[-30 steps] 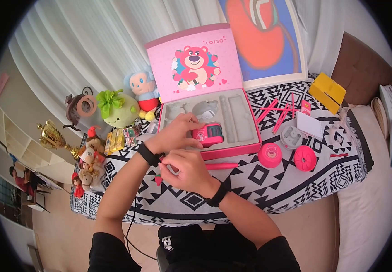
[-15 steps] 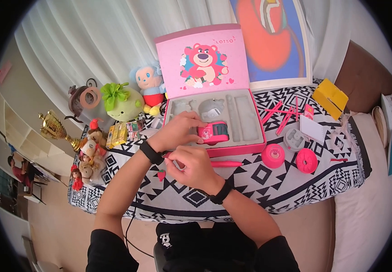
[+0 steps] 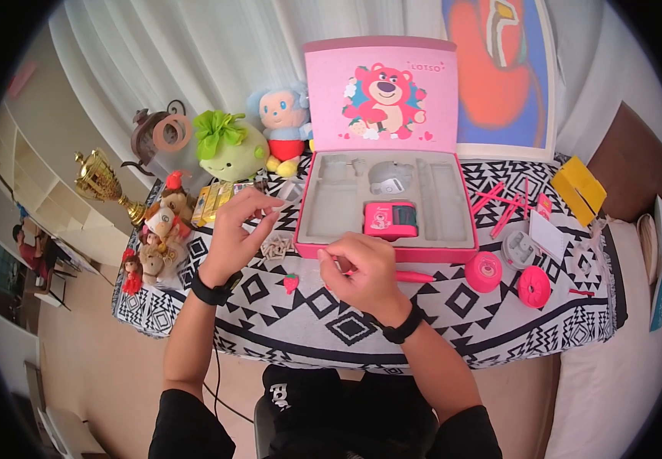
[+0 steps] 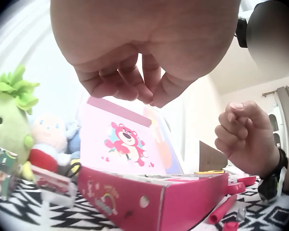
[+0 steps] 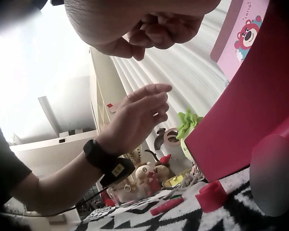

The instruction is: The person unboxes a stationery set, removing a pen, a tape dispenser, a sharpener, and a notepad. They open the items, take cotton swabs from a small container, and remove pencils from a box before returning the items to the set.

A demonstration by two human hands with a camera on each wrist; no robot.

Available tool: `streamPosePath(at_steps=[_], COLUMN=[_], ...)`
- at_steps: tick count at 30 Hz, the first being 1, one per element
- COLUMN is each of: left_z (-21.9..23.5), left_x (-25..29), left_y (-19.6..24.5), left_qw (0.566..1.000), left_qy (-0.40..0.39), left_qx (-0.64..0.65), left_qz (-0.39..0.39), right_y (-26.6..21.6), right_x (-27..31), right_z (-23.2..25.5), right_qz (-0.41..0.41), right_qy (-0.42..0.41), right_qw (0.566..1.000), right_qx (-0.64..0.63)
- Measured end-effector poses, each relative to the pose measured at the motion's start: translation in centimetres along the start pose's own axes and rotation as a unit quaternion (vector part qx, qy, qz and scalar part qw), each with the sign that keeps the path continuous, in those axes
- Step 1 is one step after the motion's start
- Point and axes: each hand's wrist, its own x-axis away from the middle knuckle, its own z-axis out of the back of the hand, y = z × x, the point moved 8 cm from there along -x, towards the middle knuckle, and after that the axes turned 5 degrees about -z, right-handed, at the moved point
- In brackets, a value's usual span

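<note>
The left hand (image 3: 240,233) hangs left of the pink box (image 3: 384,251), fingers loosely bent and nothing visible in them. Its fingers (image 4: 127,79) droop at the top of the left wrist view. In front of the box, the right hand (image 3: 365,275) has curled fingers; no held thing shows. Inside the grey tray, a pink device with a dark panel (image 3: 390,220) lies near the front edge. A pink pen-like piece (image 3: 415,277) is partly behind the right hand. A strawberry piece (image 3: 291,283) lies on the patterned cloth, with a pale coiled cord (image 3: 277,246) behind it.
The box's raised lid (image 3: 384,96) stands behind the tray. Plush toys (image 3: 231,149) and a gold trophy (image 3: 101,180) are at left. Pink pencils (image 3: 508,214), round pink pieces (image 3: 484,271), a notepad (image 3: 547,233) and a yellow box (image 3: 579,190) lie at right.
The left hand has come away from the pink device and moved left, uncovering the tray's left part and the pale cord. The head view has shifted, with the box now farther right.
</note>
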Motion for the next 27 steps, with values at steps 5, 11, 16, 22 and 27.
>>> streamPosePath(at_steps=[5,11,16,22,27], left_z=[1.0,0.5,-1.1,-4.0,-4.9], left_x=[4.3,5.7,4.1,2.4,3.8], left_y=[-4.0,-6.6,-5.0,-1.5,-0.6], left_qw=[0.999,0.997,0.990,0.983,0.977], left_qy=[-0.017,-0.053,-0.122,-0.095,-0.023], left_qx=[-0.034,0.011,0.069,0.109,0.014], left_qz=[0.021,0.047,0.018,-0.110,-0.209], right_y=[-0.2,-0.1,-0.9,0.8,2.2], right_x=[0.2,0.4,-0.4,-1.7,-2.3], right_z=[-0.5,-0.7,0.4,3.4,3.3], right_qz=[-0.002,-0.017,-0.019,-0.084,-0.173], right_qy=[-0.026,-0.037,-0.044,-0.018,-0.101], right_qw=[0.999,0.997,0.994,0.989,0.968], right_qx=[0.027,0.065,0.098,0.118,0.148])
